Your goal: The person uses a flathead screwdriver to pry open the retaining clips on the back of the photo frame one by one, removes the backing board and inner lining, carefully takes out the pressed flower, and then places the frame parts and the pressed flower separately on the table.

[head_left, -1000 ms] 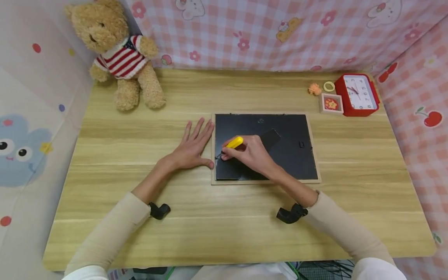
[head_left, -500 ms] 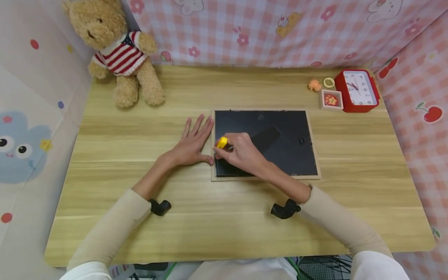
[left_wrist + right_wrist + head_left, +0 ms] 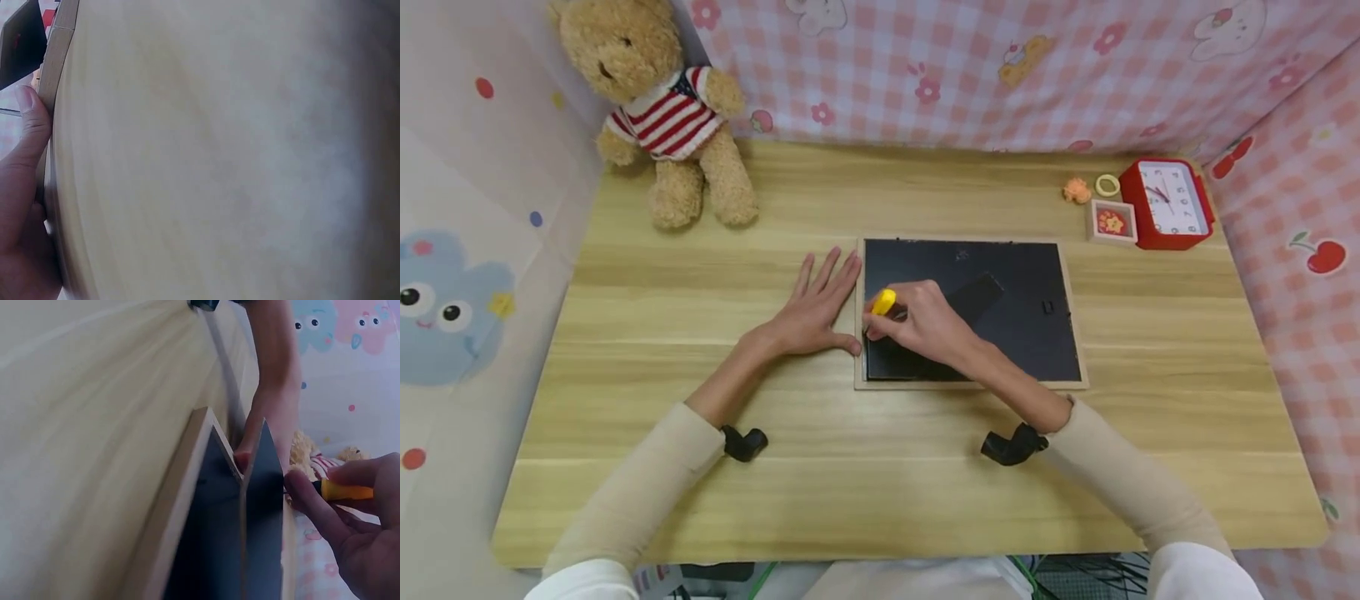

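Through my head view I look forward and down over the broad, pale wood-grain counter [image 3: 850,467]. My left-wrist view sits low and close to that surface, turned sideways. My right-wrist view, also tipped and close, faces past the rectangular black-backed wooden frame [image 3: 1007,329] toward the furry tan teddy bear [image 3: 672,125]. All three share the frame.

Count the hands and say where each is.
2: the left hand lies spread at the left edge of the frame; the right hand grips a yellow-handled tool over it.
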{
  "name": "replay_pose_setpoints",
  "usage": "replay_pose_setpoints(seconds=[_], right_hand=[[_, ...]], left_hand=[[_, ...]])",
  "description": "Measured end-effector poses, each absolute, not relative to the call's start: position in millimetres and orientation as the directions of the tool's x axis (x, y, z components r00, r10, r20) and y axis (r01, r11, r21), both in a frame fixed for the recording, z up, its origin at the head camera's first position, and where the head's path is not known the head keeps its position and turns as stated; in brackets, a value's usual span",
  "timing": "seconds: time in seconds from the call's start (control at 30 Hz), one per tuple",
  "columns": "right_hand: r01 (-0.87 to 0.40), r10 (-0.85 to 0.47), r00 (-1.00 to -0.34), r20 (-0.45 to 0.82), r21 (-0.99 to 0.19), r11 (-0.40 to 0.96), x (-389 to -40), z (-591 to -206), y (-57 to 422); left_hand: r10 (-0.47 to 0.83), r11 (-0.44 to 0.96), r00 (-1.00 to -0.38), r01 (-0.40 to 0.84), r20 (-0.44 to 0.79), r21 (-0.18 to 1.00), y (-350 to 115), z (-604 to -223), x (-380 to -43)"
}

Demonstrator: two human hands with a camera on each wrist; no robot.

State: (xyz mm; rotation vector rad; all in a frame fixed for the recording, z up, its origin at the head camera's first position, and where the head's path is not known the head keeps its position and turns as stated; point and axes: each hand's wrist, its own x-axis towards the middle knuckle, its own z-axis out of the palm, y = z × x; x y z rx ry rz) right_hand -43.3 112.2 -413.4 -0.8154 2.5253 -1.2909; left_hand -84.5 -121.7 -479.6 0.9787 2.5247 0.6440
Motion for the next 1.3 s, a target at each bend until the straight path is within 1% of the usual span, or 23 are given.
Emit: replay_pose_setpoints(seconds=[0.23, 0.3, 0.37, 0.43, 0.5, 0.57, 0.67, 0.73, 0.8, 0.87, 0.97, 1.1, 1.23, 1.3], right_hand=[[-0.535, -0.636, -0.763, 0.110, -0.659, 0.528, -51, -403, 103], [-0.543, -0.639, -0.763, 0.100, -0.636, 0.548, -52, -401, 101], [-0.531, -0.636, -0.767, 0.083, -0.639, 0.556, -53, -399, 103], [-0.507, -0.616, -0.784, 0.080, -0.655, 0.561, -55, -394, 108], [-0.467, -0.568, -0.817, 0.099, -0.691, 0.552, -55, -383, 116], [-0.419, -0.499, -0.857, 0.128, -0.735, 0.532, -54, -369, 127], [-0.358, -0.385, -0.911, 0.152, -0.754, 0.550, -47, -349, 156], [-0.309, -0.345, -0.931, 0.115, -0.751, 0.583, -43, -342, 184], [-0.244, -0.310, -0.950, 0.043, -0.721, 0.649, -39, -341, 215], [-0.152, -0.256, -0.965, -0.054, -0.684, 0.714, -36, -344, 249], [-0.021, -0.158, -0.969, -0.187, -0.579, 0.815, -36, -356, 300], [0.086, -0.058, -0.945, -0.321, -0.417, 0.905, -38, -379, 365], [0.176, 0.038, -0.902, -0.429, -0.287, 0.941, -36, -395, 418], [0.220, 0.089, -0.888, -0.452, -0.245, 0.944, -34, -400, 438]], left_hand=[[0.705, 0.647, -0.694, 0.544, -0.148, 0.534, -116, -476, -88], [0.702, 0.651, -0.695, 0.540, -0.153, 0.533, -115, -477, -89], [0.705, 0.647, -0.694, 0.543, -0.148, 0.535, -114, -478, -90], [0.713, 0.633, -0.687, 0.545, -0.140, 0.550, -113, -481, -91], [0.720, 0.620, -0.681, 0.546, -0.133, 0.563, -113, -483, -92], [0.725, 0.606, -0.677, 0.545, -0.122, 0.579, -114, -486, -92], [0.726, 0.594, -0.679, 0.540, -0.108, 0.597, -116, -489, -91], [0.724, 0.589, -0.683, 0.533, -0.102, 0.608, -118, -490, -89], [0.718, 0.592, -0.688, 0.523, -0.106, 0.613, -122, -489, -86], [0.709, 0.603, -0.696, 0.514, -0.115, 0.611, -125, -488, -84], [0.700, 0.618, -0.704, 0.511, -0.122, 0.598, -127, -485, -84], [0.705, 0.615, -0.699, 0.521, -0.117, 0.592, -126, -483, -84], [0.712, 0.602, -0.694, 0.526, -0.106, 0.600, -123, -483, -85], [0.714, 0.598, -0.692, 0.527, -0.104, 0.604, -121, -483, -85]])
